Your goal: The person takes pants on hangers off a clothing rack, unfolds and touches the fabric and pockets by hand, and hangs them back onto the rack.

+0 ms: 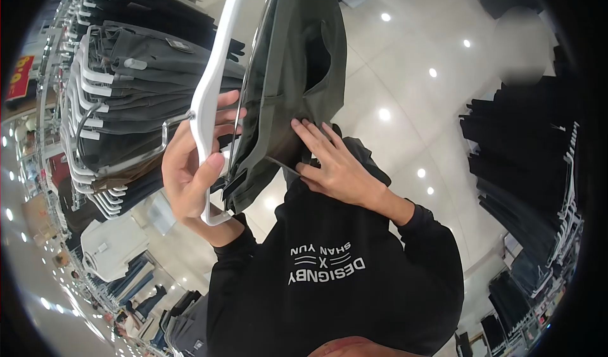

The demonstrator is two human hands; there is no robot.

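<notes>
My left hand (193, 170) is closed round a white hanger (209, 97), its thumb in front and its fingers behind. From the hanger hangs a dark olive-grey garment (285, 59), seemingly trousers, with a dark gap in its cloth near the top right. A thin metal bar (254, 37) runs along the hanger's side of the garment. My right hand (335, 167) rests on the cloth's lower right part with fingers spread and stretched out. Its thumb is near a thin straight edge whose nature I cannot make out.
Close on the left is a rack of grey trousers (139, 72) on white hangers. Black trousers (519, 148) hang on a rack at the right. A pale shirt (114, 246) hangs at lower left. Glossy tiled floor (405, 65) lies between the racks.
</notes>
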